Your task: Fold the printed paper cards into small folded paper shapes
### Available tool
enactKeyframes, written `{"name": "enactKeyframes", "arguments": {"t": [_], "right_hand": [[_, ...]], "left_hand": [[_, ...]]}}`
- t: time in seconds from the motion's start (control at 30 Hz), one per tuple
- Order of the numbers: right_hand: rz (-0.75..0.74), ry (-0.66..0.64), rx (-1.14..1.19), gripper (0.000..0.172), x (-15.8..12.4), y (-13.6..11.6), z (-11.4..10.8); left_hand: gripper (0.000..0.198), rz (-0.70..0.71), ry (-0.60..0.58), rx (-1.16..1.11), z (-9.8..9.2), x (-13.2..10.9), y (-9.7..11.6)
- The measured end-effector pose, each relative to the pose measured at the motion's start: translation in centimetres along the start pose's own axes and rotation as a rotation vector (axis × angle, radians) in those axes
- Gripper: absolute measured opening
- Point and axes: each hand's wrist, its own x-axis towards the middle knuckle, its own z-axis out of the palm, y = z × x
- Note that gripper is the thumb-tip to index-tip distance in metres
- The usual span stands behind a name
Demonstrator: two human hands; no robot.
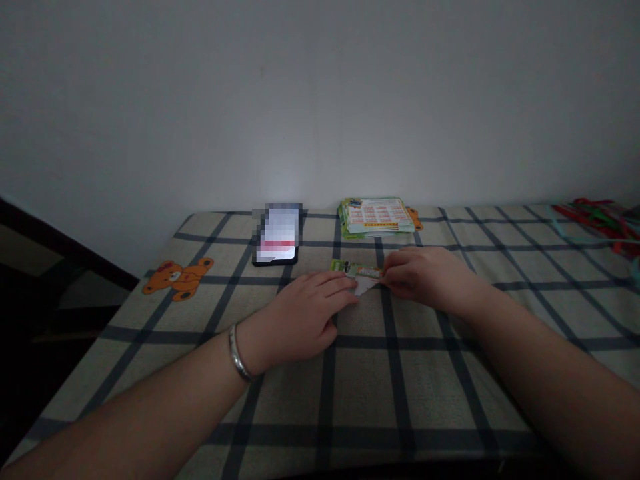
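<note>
A small folded printed paper card (pixel 364 281), green and orange with a white underside showing, lies on the checked cloth between my hands. My left hand (pixel 305 319), a silver bangle (pixel 239 353) at its wrist, rests flat with the fingers stretched over the card's left part, pressing it down. At the card's right end, my right hand (pixel 425 279) pinches a corner between thumb and fingers. Part of the card is hidden beneath the left fingertips. Just behind it sits a stack of similar printed cards (pixel 379 215) with green edges and calendar-like grids.
A phone (pixel 277 233) with a lit, blurred screen lies left of the stack. The checked tablecloth (pixel 360 393) has bear figures (pixel 179 279) on it. Red and green ribbon-like strips (pixel 597 223) lie at the far right. A pale wall (pixel 320 100) borders the table's back.
</note>
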Motion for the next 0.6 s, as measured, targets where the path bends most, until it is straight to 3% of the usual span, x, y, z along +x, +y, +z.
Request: {"name": "enactKeyframes", "arguments": {"t": [0.3,0.6], "right_hand": [[0.048,-0.023,0.001,0.013,0.0,-0.31,0.01],[0.097,-0.004,-0.057,0.015,0.34,-0.53,0.27]], "left_hand": [[0.053,0.015,-0.034,-0.055,-0.53,0.11,-0.33],[0.046,0.018,0.004,-0.08,-0.31,0.18,-0.54]]}}
